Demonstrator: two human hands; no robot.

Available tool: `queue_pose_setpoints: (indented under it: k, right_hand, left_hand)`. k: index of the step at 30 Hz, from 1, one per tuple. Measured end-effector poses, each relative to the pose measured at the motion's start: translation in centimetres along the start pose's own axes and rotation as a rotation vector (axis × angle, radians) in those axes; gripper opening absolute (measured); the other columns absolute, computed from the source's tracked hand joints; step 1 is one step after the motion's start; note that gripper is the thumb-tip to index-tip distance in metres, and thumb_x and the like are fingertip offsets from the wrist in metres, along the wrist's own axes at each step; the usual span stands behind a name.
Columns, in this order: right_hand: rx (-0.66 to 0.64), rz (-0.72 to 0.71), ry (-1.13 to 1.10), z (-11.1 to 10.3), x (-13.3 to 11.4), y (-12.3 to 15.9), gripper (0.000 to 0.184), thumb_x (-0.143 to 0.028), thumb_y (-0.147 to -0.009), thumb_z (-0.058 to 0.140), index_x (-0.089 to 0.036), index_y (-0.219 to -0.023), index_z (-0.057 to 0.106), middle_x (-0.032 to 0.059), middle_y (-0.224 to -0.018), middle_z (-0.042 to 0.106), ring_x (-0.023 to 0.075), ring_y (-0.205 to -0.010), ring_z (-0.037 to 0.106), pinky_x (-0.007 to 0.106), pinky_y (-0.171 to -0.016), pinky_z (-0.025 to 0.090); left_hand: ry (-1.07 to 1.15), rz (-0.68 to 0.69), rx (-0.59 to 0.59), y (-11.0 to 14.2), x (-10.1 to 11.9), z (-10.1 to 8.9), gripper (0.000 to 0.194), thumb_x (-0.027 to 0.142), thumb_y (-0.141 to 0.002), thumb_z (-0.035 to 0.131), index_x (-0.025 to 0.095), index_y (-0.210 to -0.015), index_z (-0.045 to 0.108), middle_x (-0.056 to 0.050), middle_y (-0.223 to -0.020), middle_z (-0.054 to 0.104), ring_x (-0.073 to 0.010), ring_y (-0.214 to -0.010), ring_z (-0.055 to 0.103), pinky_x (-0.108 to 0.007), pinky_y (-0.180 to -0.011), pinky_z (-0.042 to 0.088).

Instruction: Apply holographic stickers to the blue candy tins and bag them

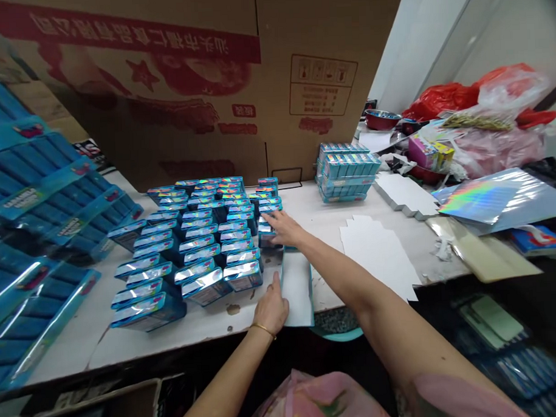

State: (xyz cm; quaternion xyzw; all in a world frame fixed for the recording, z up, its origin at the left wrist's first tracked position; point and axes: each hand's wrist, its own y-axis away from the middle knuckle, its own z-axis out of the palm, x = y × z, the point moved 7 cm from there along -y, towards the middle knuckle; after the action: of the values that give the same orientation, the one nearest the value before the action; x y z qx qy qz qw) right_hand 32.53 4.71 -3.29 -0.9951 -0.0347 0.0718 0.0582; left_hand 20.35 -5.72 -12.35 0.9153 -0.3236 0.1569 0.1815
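Observation:
Several rows of small blue boxes [199, 254] stand upright on the table. My right hand [285, 228] reaches to the short row at the right, its fingers and thumb around a small blue box [266, 238] at the near end of that row. Closer to me, a shallow open carton [297, 293], white inside with blue edges, lies at the table's front edge. My left hand [271, 306] rests against the carton's left side, its index finger stretched forward and nothing visible in it. The right forearm passes over the carton's right side.
A large cardboard box [273, 81] stands behind the rows. Filled blue display cartons [44, 174] are stacked at left, with another packed bundle [348, 172] at back right. Flat white cardboard sheets [375, 251] lie right. Red plastic bags [452, 99] sit beyond.

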Motion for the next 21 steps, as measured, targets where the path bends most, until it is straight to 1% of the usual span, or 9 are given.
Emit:
queue_pose_setpoints:
  k: [2,4,6,8,10,14,17,19,21]
  right_hand:
    - [0.110,0.034,-0.090,-2.8,0.8,1.6,0.083,-0.036,-0.063,0.066,-0.017,-0.133,0.027,0.0109,-0.116,0.039,0.0246,-0.105,0.037,0.038,-0.089,0.034]
    - [0.174,0.031,-0.203,-4.9,1.5,3.7,0.084,-0.039,-0.062,0.067,-0.018,-0.133,0.027,0.0088,-0.112,0.040,0.0234,-0.104,0.037,0.037,-0.090,0.033]
    - [0.168,0.023,-0.296,-5.5,2.2,5.9,0.084,-0.038,-0.062,0.067,-0.017,-0.133,0.027,0.0077,-0.109,0.042,0.0220,-0.103,0.039,0.036,-0.090,0.033]
    - [0.119,0.054,-0.322,-4.4,2.8,7.7,0.084,-0.037,-0.060,0.069,-0.015,-0.132,0.031,0.0077,-0.106,0.043,0.0215,-0.101,0.041,0.035,-0.090,0.034]
    - [0.059,0.109,-0.276,-2.5,3.2,8.9,0.084,-0.037,-0.059,0.070,-0.015,-0.131,0.033,0.0086,-0.106,0.044,0.0223,-0.101,0.040,0.035,-0.088,0.035]
    - [-0.038,0.149,-0.076,0.8,2.1,9.2,0.085,-0.037,-0.060,0.069,-0.018,-0.133,0.029,0.0120,-0.117,0.041,0.0250,-0.104,0.039,0.037,-0.087,0.036]
    - [-0.047,0.129,0.016,1.4,1.3,8.9,0.089,-0.041,-0.059,0.069,-0.019,-0.134,0.026,0.0134,-0.127,0.037,0.0289,-0.112,0.034,0.042,-0.092,0.032]
    - [-0.091,0.090,-0.031,1.4,1.5,8.2,0.091,-0.048,-0.060,0.067,-0.019,-0.135,0.024,0.0132,-0.133,0.032,0.0304,-0.120,0.029,0.044,-0.097,0.027]
    - [-0.114,0.056,-0.130,0.9,2.5,6.8,0.084,-0.054,-0.067,0.058,-0.018,-0.135,0.024,0.0132,-0.137,0.028,0.0277,-0.125,0.024,0.042,-0.100,0.025]
  left_hand:
    - [0.010,0.012,0.004,-0.1,0.1,0.1,0.064,0.014,-0.073,0.033,0.005,-0.134,0.015,-0.020,-0.112,0.052,-0.0248,-0.092,0.058,-0.032,-0.078,0.041]
    - [0.026,0.014,0.005,-0.2,0.2,0.2,0.064,0.013,-0.073,0.033,0.004,-0.134,0.016,-0.020,-0.112,0.052,-0.0258,-0.090,0.058,-0.033,-0.076,0.042]
    - [0.037,0.007,0.001,-0.2,0.2,0.3,0.064,0.012,-0.072,0.033,0.004,-0.134,0.017,-0.021,-0.113,0.051,-0.0266,-0.090,0.058,-0.034,-0.075,0.042]
    - [0.035,0.003,0.004,-0.2,0.2,0.3,0.064,0.012,-0.073,0.033,0.004,-0.133,0.016,-0.021,-0.115,0.050,-0.0264,-0.091,0.058,-0.035,-0.076,0.042]
    - [0.022,0.001,0.005,-0.1,0.3,0.3,0.063,0.012,-0.073,0.032,0.005,-0.134,0.016,-0.019,-0.114,0.051,-0.0253,-0.091,0.057,-0.034,-0.077,0.041]
    - [-0.015,0.009,0.011,0.1,0.5,0.3,0.061,0.012,-0.074,0.031,0.006,-0.133,0.017,-0.018,-0.112,0.051,-0.0233,-0.090,0.057,-0.033,-0.077,0.041]
    - [-0.016,0.045,0.008,0.2,0.4,0.1,0.060,0.013,-0.075,0.031,0.005,-0.134,0.018,-0.017,-0.111,0.052,-0.0220,-0.088,0.057,-0.031,-0.076,0.041]
    - [0.010,0.091,0.036,0.2,0.0,-0.2,0.057,0.019,-0.079,0.030,0.007,-0.134,0.020,-0.016,-0.111,0.052,-0.0214,-0.088,0.057,-0.031,-0.076,0.041]
    - [0.058,0.160,0.108,0.4,-0.5,-0.6,0.054,0.029,-0.083,0.030,0.012,-0.134,0.023,-0.013,-0.111,0.052,-0.0210,-0.092,0.056,-0.031,-0.078,0.042]
